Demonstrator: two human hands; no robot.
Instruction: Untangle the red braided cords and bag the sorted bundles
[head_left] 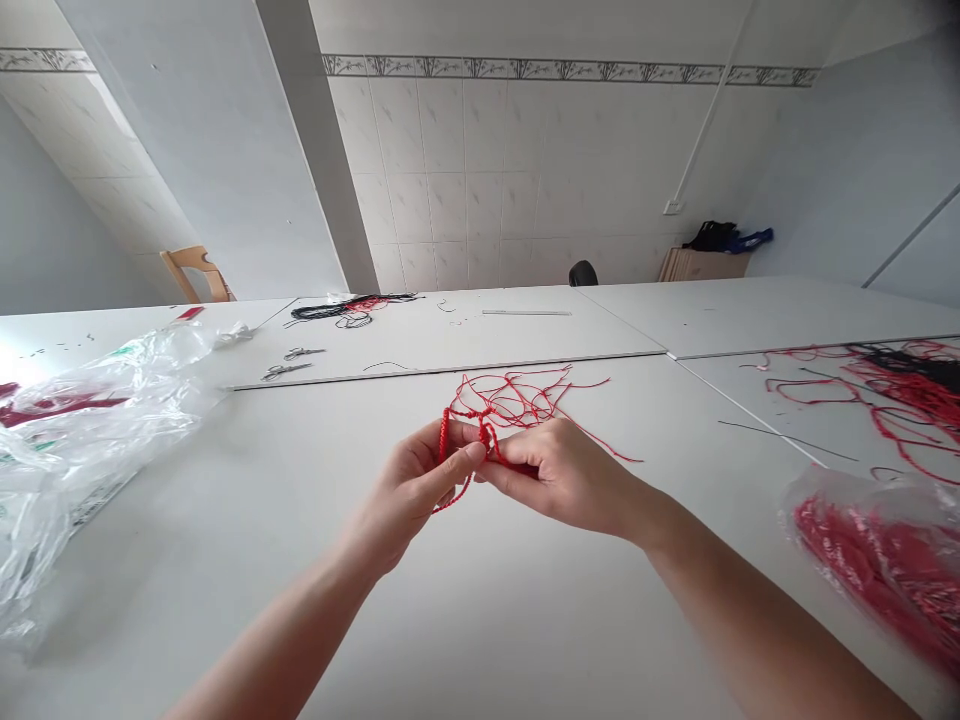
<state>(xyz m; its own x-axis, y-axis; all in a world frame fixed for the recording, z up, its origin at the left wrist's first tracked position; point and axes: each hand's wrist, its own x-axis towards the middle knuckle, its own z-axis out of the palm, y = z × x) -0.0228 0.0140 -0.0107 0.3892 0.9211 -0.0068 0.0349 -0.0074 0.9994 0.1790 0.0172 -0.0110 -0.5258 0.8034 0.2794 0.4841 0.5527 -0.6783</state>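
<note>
A red braided cord (pixel 445 436) is looped about the fingers of my left hand (pixel 424 475), whose thumb and fingers pinch its knotted part. Close against it, my right hand (pixel 553 470) is closed on the same cord, with thumb and forefinger together near the knot. Beyond my hands, thin loose red strings (pixel 517 397) spread in tangled loops over the white table (pixel 480 620). The fingertips of my right hand are partly hidden by the cord and the left thumb.
Clear plastic bags (pixel 127 400) lie at the left. Two scissors (pixel 285 370), black cords (pixel 337 310) and a ruler (pixel 526 313) lie farther back. On the right are a bag of red cords (pixel 877 570) and a red and black cord pile (pixel 919 385).
</note>
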